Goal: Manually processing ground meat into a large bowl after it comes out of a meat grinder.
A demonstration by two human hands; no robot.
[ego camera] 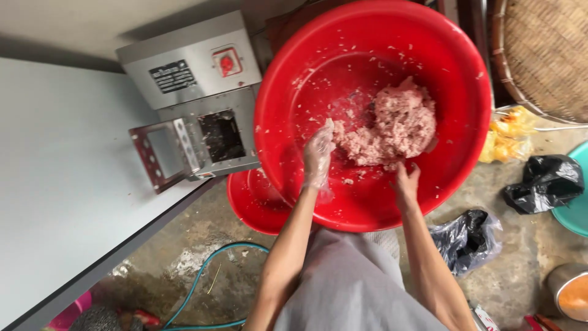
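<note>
Big bowl: We are looking down into a big red bowl [465,79]. It is sitting low on the wet floor, so both arms are reaching down into it.
Meat: A pink lump of minced meat [392,125] is lying in the middle of the bowl, a bit to the right side. Small bits are sticking all over the bowl's walls.
Left hand: Our left hand [318,156] is wearing a thin clear glove, likely to keep it clean. It is lying open and flat, touching the left edge of the meat.
Right hand: Our right hand [406,182] is bare and pressing at the near edge of the meat. We cannot tell if its fingers are curling shut.
Small bowl: A smaller red bowl [254,202] is peeking out from under the big bowl's near-left side.
Machine: A metal machine [196,92] is standing on the white table [61,184], just left of the big bowl.
Bags: Black bags [542,181] are lying on the floor, right of the big bowl.
</note>
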